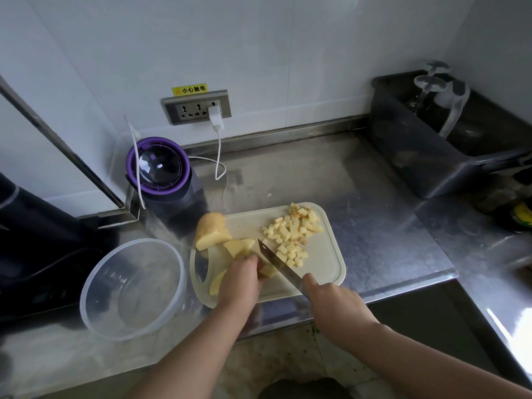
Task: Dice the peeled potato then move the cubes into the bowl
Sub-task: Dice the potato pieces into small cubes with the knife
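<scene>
On the pale cutting board (325, 263) lies a heap of yellow potato cubes (290, 234) toward its far right. A large uncut potato chunk (211, 230) sits at the board's far left corner, with thick slices (239, 246) beside it. My left hand (239, 280) holds down a potato piece (268, 270) with curled fingers. My right hand (331, 298) grips the handle of a knife (276, 262), whose blade rests against that piece. A clear plastic bowl (95, 286) stands to the left of the board with nothing in it.
A purple-rimmed appliance (161, 168) with a white cable stands behind the board, below a wall socket (195, 108). A dark bin (426, 156) with glassware sits at the back right. A black appliance (31, 240) fills the left side. The steel counter's front edge runs under my wrists.
</scene>
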### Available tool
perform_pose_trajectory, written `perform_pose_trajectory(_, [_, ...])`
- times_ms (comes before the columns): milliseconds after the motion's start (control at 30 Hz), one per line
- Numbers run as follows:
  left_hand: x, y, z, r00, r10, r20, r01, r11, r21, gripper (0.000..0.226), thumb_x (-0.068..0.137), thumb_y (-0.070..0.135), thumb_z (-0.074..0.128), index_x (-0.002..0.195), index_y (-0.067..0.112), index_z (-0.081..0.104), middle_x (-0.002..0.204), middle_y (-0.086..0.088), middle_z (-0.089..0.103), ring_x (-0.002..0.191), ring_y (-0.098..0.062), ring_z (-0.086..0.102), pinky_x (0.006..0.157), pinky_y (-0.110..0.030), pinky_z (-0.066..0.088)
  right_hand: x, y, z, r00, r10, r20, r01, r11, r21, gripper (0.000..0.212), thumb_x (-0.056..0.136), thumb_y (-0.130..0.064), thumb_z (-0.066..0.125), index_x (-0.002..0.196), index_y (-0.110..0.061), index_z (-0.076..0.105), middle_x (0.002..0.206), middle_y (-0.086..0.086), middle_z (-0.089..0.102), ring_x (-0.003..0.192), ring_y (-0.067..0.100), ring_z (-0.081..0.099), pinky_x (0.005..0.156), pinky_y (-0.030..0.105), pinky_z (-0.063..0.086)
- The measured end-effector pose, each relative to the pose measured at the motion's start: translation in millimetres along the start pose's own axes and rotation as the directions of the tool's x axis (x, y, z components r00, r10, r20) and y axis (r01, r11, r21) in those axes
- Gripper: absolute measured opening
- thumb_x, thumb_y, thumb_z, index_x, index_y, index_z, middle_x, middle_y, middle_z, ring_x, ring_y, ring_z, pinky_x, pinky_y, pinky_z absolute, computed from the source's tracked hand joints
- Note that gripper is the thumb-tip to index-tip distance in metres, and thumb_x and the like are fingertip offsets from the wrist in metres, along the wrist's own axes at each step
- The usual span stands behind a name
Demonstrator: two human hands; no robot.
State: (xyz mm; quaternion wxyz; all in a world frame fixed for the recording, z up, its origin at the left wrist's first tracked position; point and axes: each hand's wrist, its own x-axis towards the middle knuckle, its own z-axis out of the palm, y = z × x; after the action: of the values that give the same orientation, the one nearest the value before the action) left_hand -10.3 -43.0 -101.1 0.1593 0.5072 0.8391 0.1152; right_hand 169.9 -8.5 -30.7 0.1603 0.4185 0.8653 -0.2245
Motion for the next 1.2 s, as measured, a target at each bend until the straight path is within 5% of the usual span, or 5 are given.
perform_pose_trajectory(167, [0.6, 0.8, -0.9, 1.0, 0.0, 0.01, -0.001, 1.0, 0.03, 0.031, 0.09, 0.033, 0.065, 0.117, 0.02, 0.057, 0.115, 0.003, 0.061, 0.104, -0.014, 0.06, 0.084, -0.025, 0.049, -1.4, -2.0, 4.0, 1.0, -0.01, 0.003, 0.01, 1.0, 0.015, 0.045, 0.099, -0.012, 0.05, 0.137, -0.023, 0.03, 0.076, -0.007, 0.043, 0.067, 0.006, 0.049, 0.054, 0.015, 0.036])
perform_pose_trajectory(533, [-3.6, 1.4, -3.3, 0.999, -0.048, 0.017, 0.049, 0.997, -0.06, 0.03, 0.086, 0.04, 0.067, 0.109, 0.022, 0.062, 0.11, 0.004, 0.065, 0.098, -0.015, 0.062, 0.074, -0.023, 0.046, 0.4, -2.3, 2.7, 1.0, -0.012, 0.008, 0.012, 1.0, 0.012, 0.044, 0.097, -0.011, 0.051, 0.135, -0.023, 0.032, 0.088, 0.0, 0.056, 0.079, 0.015, 0.063, 0.07, 0.027, 0.053])
perform_pose_trajectory(733, [-5.8, -0.8, -3.9, 0.997, -0.072, 0.022, 0.074, 0.993, -0.097, 0.029, 0.084, 0.04, 0.069, 0.107, 0.024, 0.066, 0.104, 0.007, 0.068, 0.096, -0.014, 0.065, 0.073, -0.023, 0.047, -7.4, -7.2, 3.2, 0.998, -0.069, -0.005, 0.069, 0.998, 0.002, 0.045, 0.1, -0.011, 0.046, 0.139, -0.024, 0.029, 0.074, -0.004, 0.045, 0.063, 0.008, 0.049, 0.051, 0.017, 0.036])
perform_pose_trajectory(967, [-4.4, 0.5, -4.2, 0.993, -0.108, 0.043, 0.11, 0.993, -0.042, 0.028, 0.086, 0.039, 0.067, 0.108, 0.021, 0.067, 0.101, 0.003, 0.069, 0.093, -0.018, 0.066, 0.073, -0.028, 0.051, -8.4, -10.5, 6.3, 0.997, -0.061, 0.04, 0.06, 0.998, 0.019, 0.049, 0.1, -0.012, 0.047, 0.142, -0.025, 0.026, 0.073, -0.005, 0.043, 0.06, 0.006, 0.047, 0.049, 0.016, 0.033])
perform_pose_trajectory(1200, [-2.2, 1.2, -3.8, 0.993, -0.106, 0.059, 0.104, 0.994, 0.026, 0.024, 0.088, 0.034, 0.066, 0.108, 0.02, 0.066, 0.101, 0.0, 0.069, 0.092, -0.019, 0.066, 0.074, -0.029, 0.053, -3.0, -14.8, 10.3, 0.995, -0.028, 0.098, 0.024, 0.999, 0.039, 0.054, 0.101, -0.015, 0.051, 0.146, -0.024, 0.023, 0.082, -0.003, 0.052, 0.07, 0.009, 0.059, 0.059, 0.019, 0.049])
